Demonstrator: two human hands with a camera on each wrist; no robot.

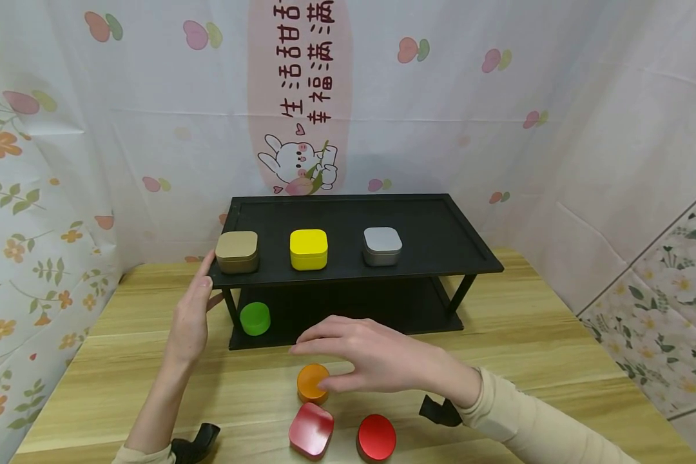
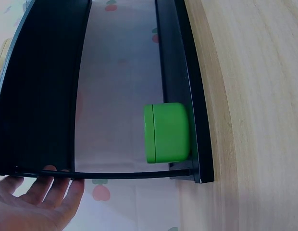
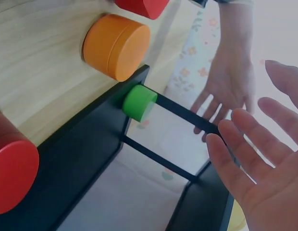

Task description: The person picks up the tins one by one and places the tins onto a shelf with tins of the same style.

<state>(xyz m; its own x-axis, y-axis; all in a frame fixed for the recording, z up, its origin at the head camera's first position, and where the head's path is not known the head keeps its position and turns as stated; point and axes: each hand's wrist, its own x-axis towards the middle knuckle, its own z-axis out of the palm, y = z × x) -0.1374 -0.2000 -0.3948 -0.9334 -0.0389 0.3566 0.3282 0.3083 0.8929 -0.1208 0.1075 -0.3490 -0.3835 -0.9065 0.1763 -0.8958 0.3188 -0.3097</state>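
Note:
A black two-tier rack (image 1: 348, 281) stands at the back of the table. My left hand (image 1: 193, 312) touches the left end of its upper tier, its fingertips (image 2: 72, 185) reaching the tier's side edge. My right hand (image 1: 365, 354) hangs in front of the rack with fingers extended and holds nothing. Just below it, an orange round tin (image 1: 312, 383) stands on the table, its right side near the thumb. On the lower tier, at the left, lies a green round tin (image 1: 255, 319). The upper tier carries gold (image 1: 237, 251), yellow (image 1: 309, 249) and silver (image 1: 382, 246) square tins.
A dark pink square tin (image 1: 311, 430) and a red round tin (image 1: 376, 437) lie near the table's front. Patterned curtains (image 1: 174, 148) hang behind the rack and at the left. Bare wood (image 1: 516, 335) shows to the rack's right.

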